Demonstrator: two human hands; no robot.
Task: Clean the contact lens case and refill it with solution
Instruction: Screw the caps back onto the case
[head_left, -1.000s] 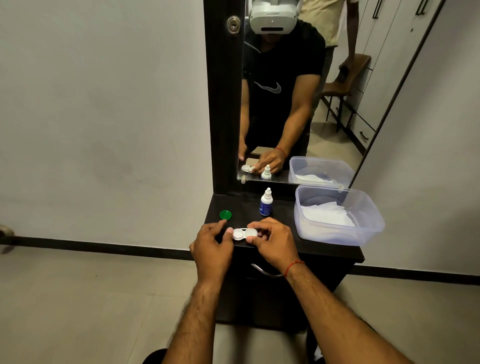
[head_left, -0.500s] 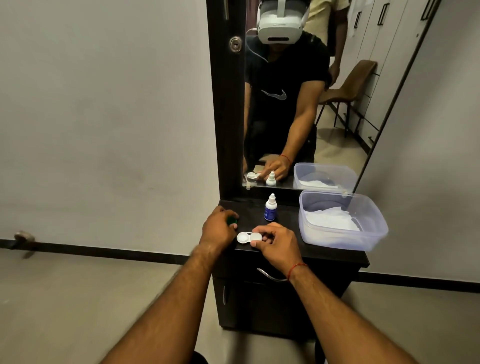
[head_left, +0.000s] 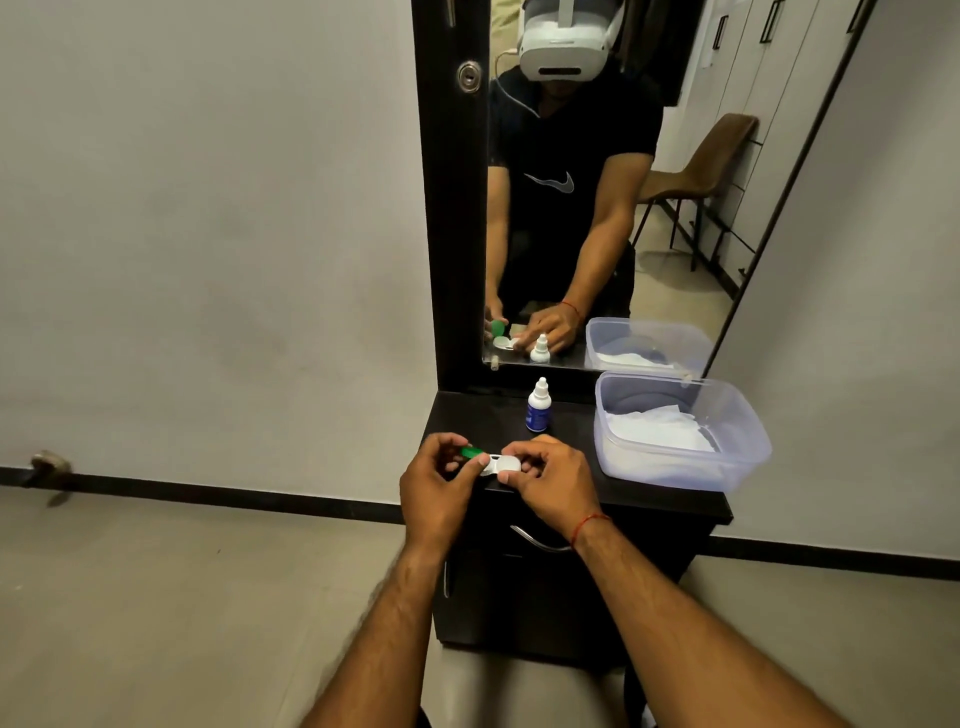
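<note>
A white contact lens case lies at the front of the dark cabinet top. My right hand pinches its right end. My left hand holds a green cap tilted right over the case's left well, touching or almost touching it. A small white solution bottle with a blue label stands upright behind the hands, closed, untouched.
A clear plastic tub with white tissue inside sits on the right of the cabinet top. A mirror rises behind it. A metal drawer handle is below the top's front edge. Bare floor lies to the left.
My left hand went left to the green cap lying on the top, picked it up, and brought it back to the case's left side. The right hand stayed on the case.
</note>
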